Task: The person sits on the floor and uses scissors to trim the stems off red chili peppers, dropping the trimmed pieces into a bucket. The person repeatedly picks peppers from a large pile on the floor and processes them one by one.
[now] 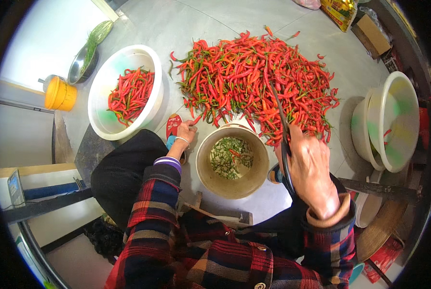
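My right hand (309, 169) grips a pair of scissors (281, 112) by the dark looped handles, with the long blades pointing away over a large heap of red chili peppers (251, 76) on the floor. My left hand (186, 132) is low at the heap's near left edge, fingers curled. A red chili pepper (197, 119) lies right at its fingertips; whether they pinch it is unclear. Between my hands stands a deep round bucket (205, 177). Cut green stems (222, 155) and a small reddish piece (234, 153) are on its bottom.
At left, a white basin (97, 121) holds red chilies (132, 94). Beyond it are a yellow bucket (59, 94) and a metal bowl (79, 68) with green stalks. Stacked basins (399, 119) stand at right. A cardboard box (372, 35) and a yellow bag (340, 12) are at far right.
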Demonstrator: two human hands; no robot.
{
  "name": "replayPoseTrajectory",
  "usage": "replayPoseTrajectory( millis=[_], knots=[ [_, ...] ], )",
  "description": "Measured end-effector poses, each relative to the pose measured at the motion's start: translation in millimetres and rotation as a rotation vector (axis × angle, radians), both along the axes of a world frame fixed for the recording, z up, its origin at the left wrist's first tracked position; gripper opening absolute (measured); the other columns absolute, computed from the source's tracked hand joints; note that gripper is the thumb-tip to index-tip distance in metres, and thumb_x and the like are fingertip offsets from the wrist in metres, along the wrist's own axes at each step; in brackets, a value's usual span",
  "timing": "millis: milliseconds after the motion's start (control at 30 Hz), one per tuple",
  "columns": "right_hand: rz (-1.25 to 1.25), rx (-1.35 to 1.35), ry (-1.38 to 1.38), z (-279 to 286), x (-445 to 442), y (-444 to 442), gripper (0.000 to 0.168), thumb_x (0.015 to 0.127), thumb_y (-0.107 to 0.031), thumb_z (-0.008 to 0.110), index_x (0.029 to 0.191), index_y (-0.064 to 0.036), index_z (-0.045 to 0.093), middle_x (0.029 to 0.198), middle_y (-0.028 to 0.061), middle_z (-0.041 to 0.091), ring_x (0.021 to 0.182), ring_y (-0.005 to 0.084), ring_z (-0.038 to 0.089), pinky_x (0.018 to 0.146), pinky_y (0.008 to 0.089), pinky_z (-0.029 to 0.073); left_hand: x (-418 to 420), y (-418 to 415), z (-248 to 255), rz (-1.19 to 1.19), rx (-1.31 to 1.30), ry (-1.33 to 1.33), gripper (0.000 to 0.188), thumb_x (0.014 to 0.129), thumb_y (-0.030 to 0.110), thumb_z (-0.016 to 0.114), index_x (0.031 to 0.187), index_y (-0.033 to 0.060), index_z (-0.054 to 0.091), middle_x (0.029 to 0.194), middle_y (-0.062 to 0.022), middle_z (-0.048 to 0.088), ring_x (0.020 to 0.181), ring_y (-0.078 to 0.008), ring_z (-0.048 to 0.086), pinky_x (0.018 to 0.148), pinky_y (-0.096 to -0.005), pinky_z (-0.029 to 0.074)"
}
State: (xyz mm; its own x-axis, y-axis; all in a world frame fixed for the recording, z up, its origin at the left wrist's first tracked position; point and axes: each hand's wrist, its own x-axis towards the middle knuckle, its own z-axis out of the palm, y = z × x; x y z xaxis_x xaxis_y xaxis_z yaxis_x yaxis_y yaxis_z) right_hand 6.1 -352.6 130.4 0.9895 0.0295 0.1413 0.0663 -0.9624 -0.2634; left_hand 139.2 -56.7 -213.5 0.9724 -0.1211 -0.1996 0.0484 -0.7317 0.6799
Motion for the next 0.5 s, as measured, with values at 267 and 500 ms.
replayPoseTrajectory(
  millis=[267,500],
  knots=[
    [-0.003,0.076,0.323,8,14,10,0.028,0.072,-0.008,0.06,0.092,0.004,0.045,0.065,0.0161,0.054,0.056,0.0339,0.057,0.049,0.0403,0.044,10,-11,-46,-0.02,0.162,-0.019,0.04,0.067,0.006,0.065,0.105,0.0014,0.051,0.104,-0.0215,0.052,0.094,-0.0393,0.053,0.082,-0.0436,0.044],
    [-0.002,0.021,0.407,7,18,16,0.026,0.074,-0.01,0.06,0.09,0.002,0.043,0.066,0.0145,0.052,0.055,0.0311,0.057,0.048,0.039,0.043,5,-21,-56,-0.05,0.333,0.086,0.021,0.071,0.007,0.058,0.09,0.002,0.051,0.096,-0.0214,0.054,0.087,-0.0404,0.055,0.075,-0.0463,0.046]
  ],
)
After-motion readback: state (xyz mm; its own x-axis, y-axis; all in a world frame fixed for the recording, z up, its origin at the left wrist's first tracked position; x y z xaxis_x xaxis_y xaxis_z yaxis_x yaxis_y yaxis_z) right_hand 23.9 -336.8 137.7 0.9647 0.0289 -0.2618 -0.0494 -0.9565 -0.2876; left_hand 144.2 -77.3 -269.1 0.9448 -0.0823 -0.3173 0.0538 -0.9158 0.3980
